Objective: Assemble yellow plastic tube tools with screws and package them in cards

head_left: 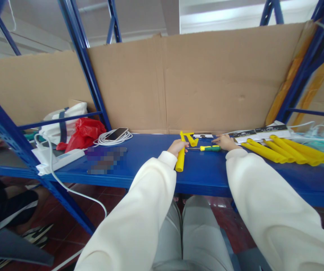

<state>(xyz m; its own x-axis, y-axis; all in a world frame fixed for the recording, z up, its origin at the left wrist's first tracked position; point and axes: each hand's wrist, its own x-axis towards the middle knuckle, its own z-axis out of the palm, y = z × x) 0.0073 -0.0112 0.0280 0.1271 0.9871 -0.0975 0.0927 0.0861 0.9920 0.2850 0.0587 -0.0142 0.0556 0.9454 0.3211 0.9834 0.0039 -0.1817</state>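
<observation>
Yellow tube (180,158), plain bright plastic w/ one long straight body, lies on the blue shelf (150,158) w/ left hand (177,146) closed round it, right hand (224,142) (fingers loosely apart) touching the green-handled screwdriver (208,148) beside it.

Blue steel shelving (204,177): flat shelf deck, upright and diagonal struts (81,56) rising past the top edge. Backing: creased brown cardboard sheets (207,82) standing along the rear of the shelf. Above the cardboard: pale wall and grey ceiling, with a bright strip of daylight (235,15) at upper right. Floor (94,203): dark red tiles, glossy, seen below the shelf. Lighting even, soft, no hard shadows
</observation>
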